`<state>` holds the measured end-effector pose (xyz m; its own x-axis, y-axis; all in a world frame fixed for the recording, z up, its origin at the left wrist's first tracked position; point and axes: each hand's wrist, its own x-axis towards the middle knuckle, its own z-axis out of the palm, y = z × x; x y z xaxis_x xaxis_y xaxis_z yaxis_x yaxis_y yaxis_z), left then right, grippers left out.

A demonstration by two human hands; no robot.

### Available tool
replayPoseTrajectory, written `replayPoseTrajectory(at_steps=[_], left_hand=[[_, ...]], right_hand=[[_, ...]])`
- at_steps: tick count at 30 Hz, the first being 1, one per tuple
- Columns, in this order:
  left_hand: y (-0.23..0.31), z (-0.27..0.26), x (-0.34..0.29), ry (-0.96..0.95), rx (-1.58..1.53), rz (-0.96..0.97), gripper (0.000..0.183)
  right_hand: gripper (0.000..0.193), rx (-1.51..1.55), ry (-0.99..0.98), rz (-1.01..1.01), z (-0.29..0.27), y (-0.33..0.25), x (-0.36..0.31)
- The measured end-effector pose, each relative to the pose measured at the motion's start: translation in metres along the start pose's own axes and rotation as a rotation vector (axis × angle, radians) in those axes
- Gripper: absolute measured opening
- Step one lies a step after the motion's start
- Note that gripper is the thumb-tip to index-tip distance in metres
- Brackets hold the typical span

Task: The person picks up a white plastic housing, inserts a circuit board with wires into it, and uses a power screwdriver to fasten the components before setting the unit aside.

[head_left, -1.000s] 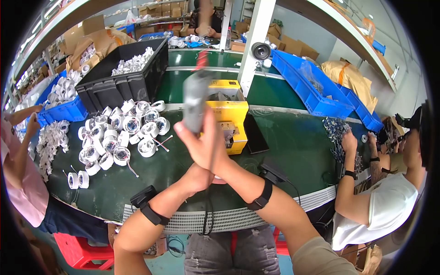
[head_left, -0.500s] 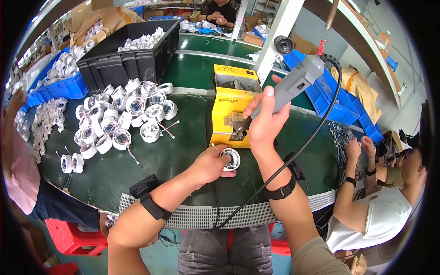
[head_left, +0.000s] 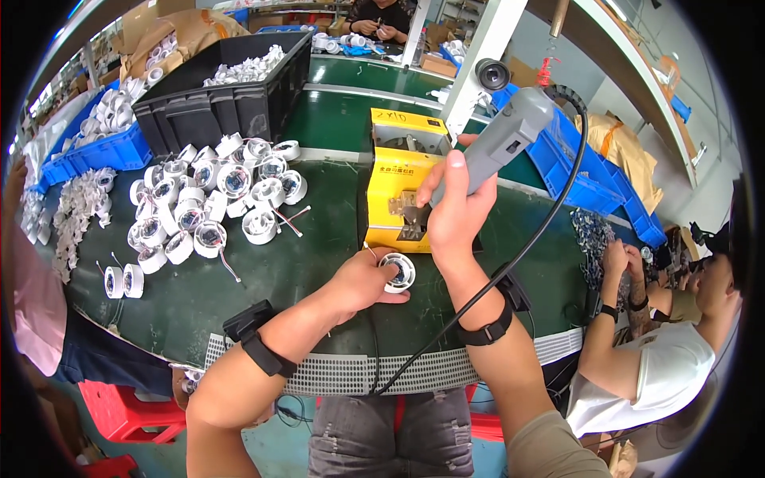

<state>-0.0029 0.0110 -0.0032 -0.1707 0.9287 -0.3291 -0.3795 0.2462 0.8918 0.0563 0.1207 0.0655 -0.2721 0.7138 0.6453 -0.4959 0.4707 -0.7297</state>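
Between the thumb and fingers of my left hand [head_left: 368, 280] is a round white plastic housing [head_left: 398, 272] with a small circuit board inside. My right hand [head_left: 458, 203] is wrapped round a grey electric screwdriver [head_left: 506, 137], which hangs from a red cord and trails a black cable. Its tip end points left and down at the front of a yellow screw feeder [head_left: 404, 179]; the tip itself is hidden by my hand and the machine. The housing sits just in front of the feeder, low over the green table.
Many similar white housings [head_left: 211, 199] with thin wires lie heaped to the left. Behind them stands a black crate [head_left: 219, 111] of white parts, beside a blue bin [head_left: 100, 155]. Blue trays [head_left: 574, 179] and a white post [head_left: 478, 60] stand at the right. Co-workers sit on several sides.
My right hand and the screwdriver have shifted slightly left, close against the feeder. The housing in my left hand has moved up a little.
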Motion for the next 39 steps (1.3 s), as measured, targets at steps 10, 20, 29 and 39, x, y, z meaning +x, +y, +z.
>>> replayPoseTrajectory(at_steps=[10,20,29,39], left_hand=[[0.001,-0.004,0.000,-0.039,-0.009,0.008,0.032],[-0.004,-0.006,0.001,-0.037,-0.047,0.032,0.029],[0.005,0.003,-0.001,0.000,0.030,0.065,0.029],[0.052,-0.068,-0.033,0.428,0.760,0.175,0.039]], right_hand=[[0.041,0.049,-0.081,0.133,-0.013,-0.020,-0.043],[0.037,0.082,-0.110,0.203,-0.012,-0.011,-0.054],[0.033,0.127,-0.126,0.202,-0.019,0.001,-0.056],[0.051,0.194,-0.347,0.153,-0.035,-0.006,-0.035]])
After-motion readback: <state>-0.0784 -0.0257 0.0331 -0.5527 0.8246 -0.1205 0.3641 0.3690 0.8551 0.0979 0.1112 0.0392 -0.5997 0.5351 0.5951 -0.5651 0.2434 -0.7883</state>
